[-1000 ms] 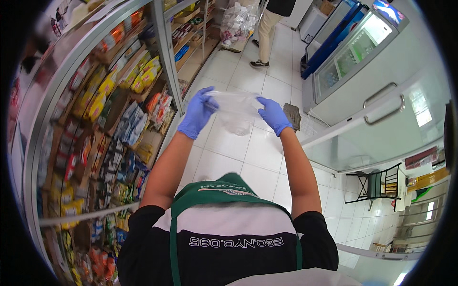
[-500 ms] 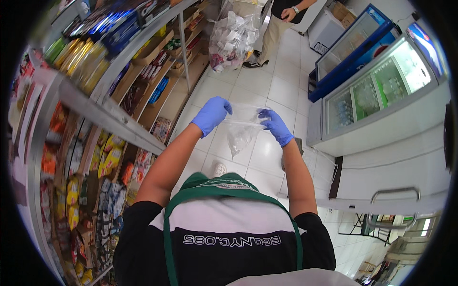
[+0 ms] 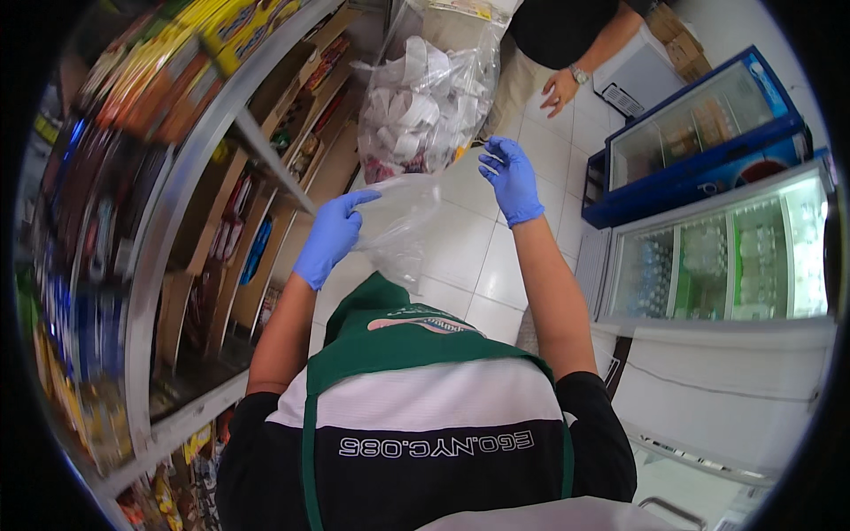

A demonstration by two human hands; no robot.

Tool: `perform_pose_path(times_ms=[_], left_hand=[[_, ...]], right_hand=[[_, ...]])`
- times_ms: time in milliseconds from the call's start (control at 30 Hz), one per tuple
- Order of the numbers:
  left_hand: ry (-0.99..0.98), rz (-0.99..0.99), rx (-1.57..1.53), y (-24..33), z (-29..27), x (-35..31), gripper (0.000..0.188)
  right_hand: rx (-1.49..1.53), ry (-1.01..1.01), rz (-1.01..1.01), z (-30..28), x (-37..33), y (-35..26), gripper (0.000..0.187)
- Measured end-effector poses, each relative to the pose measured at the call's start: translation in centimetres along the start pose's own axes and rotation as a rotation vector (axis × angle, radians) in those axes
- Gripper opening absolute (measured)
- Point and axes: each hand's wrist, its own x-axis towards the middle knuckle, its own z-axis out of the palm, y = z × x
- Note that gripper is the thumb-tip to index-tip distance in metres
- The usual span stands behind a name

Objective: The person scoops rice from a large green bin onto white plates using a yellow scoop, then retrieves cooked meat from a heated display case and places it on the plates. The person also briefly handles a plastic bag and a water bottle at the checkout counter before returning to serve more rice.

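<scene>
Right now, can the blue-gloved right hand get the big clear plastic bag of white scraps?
Probably yes: the right hand looks empty, with nothing visible between it and the big clear bag.

Wears 2 close-fitting blue-violet gloves, 1 on the left hand and 1 on the right hand, wrinkled in places and ending at the wrists. Goes bare-armed from there up to 2 short black sleeves. Sports a black T-shirt with 1 broad white band across the chest and 1 row of white-outlined characters on the black. Adds a green apron with 2 narrow green straps, pale lettering and 1 pale, pinkish emblem.
</scene>
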Motion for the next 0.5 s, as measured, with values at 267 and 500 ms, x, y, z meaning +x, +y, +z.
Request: perform_pose_path(times_ms=[267, 500], left_hand=[[-0.001, -0.226, -0.021, 3.0, -1.0, 15.6, 0.046], [-0.002, -0.319, -0.082, 9.0, -0.3, 25.3, 0.048]], right_hand=[[0.052, 0.17, 0.009, 5.2, 20.5, -3.4, 0.026], [0.248, 0.195, 0.056, 7.5, 36.0, -2.7, 0.032]])
